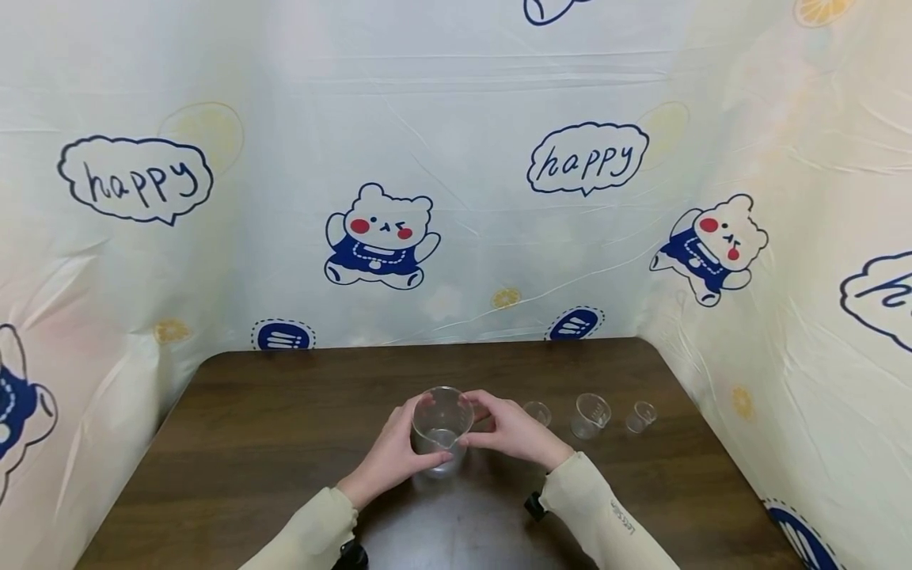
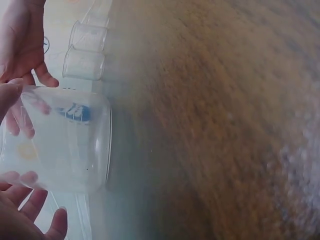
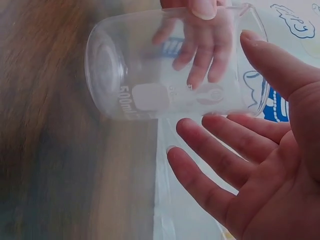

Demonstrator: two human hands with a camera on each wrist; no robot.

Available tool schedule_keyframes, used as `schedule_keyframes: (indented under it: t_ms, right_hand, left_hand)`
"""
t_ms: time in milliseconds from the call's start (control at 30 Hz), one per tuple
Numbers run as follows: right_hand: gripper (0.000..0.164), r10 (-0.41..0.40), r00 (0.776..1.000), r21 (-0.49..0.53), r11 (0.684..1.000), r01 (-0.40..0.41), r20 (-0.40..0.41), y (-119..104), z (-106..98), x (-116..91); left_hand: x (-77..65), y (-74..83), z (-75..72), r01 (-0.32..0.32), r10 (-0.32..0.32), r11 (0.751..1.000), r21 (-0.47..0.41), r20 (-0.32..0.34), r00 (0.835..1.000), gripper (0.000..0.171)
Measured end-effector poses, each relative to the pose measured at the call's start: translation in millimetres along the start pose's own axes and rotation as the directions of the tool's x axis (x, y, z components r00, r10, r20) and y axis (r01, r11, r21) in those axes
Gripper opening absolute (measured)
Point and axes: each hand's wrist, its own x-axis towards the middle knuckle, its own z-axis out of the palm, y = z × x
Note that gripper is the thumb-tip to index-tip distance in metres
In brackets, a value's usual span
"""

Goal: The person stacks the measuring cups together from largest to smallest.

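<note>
A clear glass beaker (image 1: 443, 419) with white "500ml" printing stands upright near the middle of the table, its base at the tabletop. My left hand (image 1: 394, 451) grips it from the left, thumb across the near side and fingers round the far wall. On the other side my right hand (image 1: 509, 427) is spread, fingers loosely bent. In the right wrist view its fingertips (image 3: 186, 131) lie close beside the glass wall, and the thumb is right at the rim. The left thumb (image 3: 202, 7) presses on the glass there.
Three smaller glass vessels stand in a row to the right: one (image 1: 537, 412) partly behind my right hand, a small beaker (image 1: 590, 416), and a tiny one (image 1: 641, 416). The brown wooden table (image 1: 285, 412) meets a printed curtain (image 1: 470, 261) behind and at both sides.
</note>
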Motion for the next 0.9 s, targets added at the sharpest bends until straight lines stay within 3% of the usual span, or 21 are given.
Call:
schedule_keyframes:
  t_ms: [433,700,900]
  right_hand:
    - [0.064,-0.045,0.998,-0.136,0.989,0.051,0.048,-1,-23,-11]
    - [0.058,-0.055,0.998,-0.302,0.952,0.056,0.014,-9,-52,-24]
    - [0.058,-0.058,0.998,-0.372,0.927,0.054,0.0,-6,-74,-38]
  left_hand:
    - [-1.9,5.0,4.6,0.007,-0.007,1.0,0.012,0.007,1.0,0.094]
    - [-1.8,3.8,3.9,-0.024,0.025,0.999,0.047,-0.033,0.999,0.093]
    - [-0.9,2.2,2.0,-0.013,0.014,0.998,0.055,-0.021,1.0,0.093]
